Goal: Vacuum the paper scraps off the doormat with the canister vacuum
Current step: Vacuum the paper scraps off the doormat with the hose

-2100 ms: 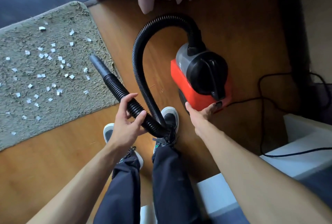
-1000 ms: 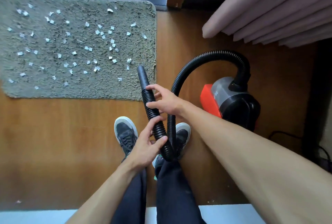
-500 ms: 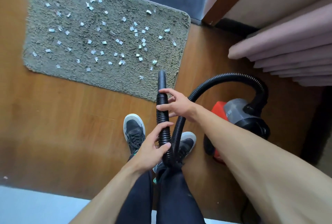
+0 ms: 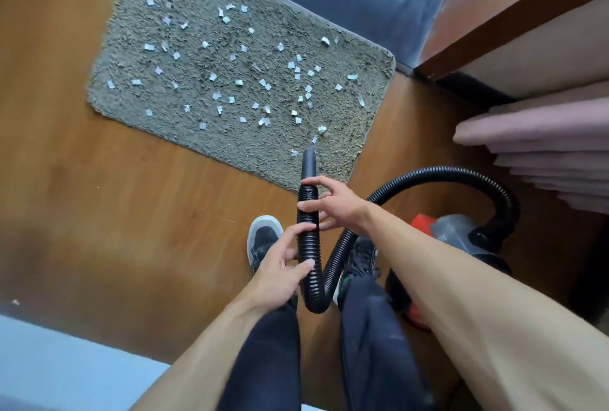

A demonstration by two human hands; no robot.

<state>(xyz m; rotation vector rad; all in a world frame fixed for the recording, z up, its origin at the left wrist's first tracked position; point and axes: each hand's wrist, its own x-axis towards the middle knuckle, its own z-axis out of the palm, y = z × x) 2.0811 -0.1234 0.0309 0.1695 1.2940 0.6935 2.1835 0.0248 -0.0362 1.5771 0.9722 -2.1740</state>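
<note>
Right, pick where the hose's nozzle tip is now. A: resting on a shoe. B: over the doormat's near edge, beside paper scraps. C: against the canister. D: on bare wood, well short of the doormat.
B: the nozzle tip lies over the near edge of the doormat, paper scraps just beside it, while the left hand and right hand grip the hose further back.

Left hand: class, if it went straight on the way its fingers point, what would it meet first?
Probably the right hand, gripping the hose just ahead of the left hand; past that, the nozzle over the doormat. Depth is hard to judge.
</note>
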